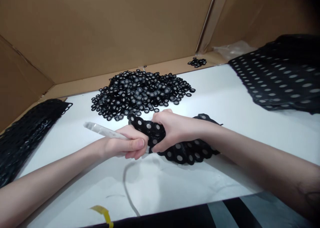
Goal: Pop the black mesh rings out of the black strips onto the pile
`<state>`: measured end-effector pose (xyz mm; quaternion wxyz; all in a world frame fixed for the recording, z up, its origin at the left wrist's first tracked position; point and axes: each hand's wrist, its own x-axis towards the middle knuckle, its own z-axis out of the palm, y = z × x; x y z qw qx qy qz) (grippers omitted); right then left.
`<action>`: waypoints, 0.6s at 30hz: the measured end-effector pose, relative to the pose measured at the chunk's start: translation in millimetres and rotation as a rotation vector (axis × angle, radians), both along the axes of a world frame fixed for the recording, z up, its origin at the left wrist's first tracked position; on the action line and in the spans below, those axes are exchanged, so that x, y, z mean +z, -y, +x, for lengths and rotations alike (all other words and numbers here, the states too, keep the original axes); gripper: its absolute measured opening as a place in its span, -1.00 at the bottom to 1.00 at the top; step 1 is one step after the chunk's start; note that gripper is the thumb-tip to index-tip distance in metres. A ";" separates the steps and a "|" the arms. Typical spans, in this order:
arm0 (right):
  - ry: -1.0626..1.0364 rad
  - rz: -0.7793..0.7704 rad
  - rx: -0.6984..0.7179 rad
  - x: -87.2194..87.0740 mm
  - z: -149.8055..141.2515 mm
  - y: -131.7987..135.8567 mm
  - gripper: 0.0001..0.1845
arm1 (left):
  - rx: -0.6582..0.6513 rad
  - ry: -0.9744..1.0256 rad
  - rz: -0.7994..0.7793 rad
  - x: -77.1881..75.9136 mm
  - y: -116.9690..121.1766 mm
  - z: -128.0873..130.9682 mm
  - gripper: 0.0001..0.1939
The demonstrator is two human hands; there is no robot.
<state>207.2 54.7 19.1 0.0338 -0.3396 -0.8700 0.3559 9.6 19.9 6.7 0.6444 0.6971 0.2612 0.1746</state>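
Observation:
My left hand (132,143) is closed round a white pen-like tool (105,131), whose back end sticks out to the left. Its working tip is mostly hidden at the edge of a black sheet with round grey dots (180,158). Over that sheet curls my right hand (172,128), thumb and fingers gripping its folded left part. The rest of the sheet lies bunched beneath my right wrist. Just beyond both hands rises a heap of small black rings with grey centres (140,94).
A larger dotted black sheet (280,78) lies at the right, near clear plastic (235,49). At the left is a black perforated sheet (27,131). A small ring pile (197,62) sits by the cardboard wall (112,28). Yellow tape (106,216) marks the white table's (75,188) front edge.

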 end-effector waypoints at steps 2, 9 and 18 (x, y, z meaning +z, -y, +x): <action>0.010 0.013 -0.014 -0.1 0.1 0.1 -0.56 | 0.010 -0.006 -0.011 -0.9 0.0 -0.8 -0.51; 0.008 0.040 -0.021 -0.2 0.9 0.6 -0.53 | 0.048 -0.013 -0.107 -2.7 -5.6 -6.8 -0.50; -0.009 0.010 -0.008 0.6 -0.3 0.0 -0.57 | 0.023 -0.016 0.006 1.2 3.2 2.0 -0.49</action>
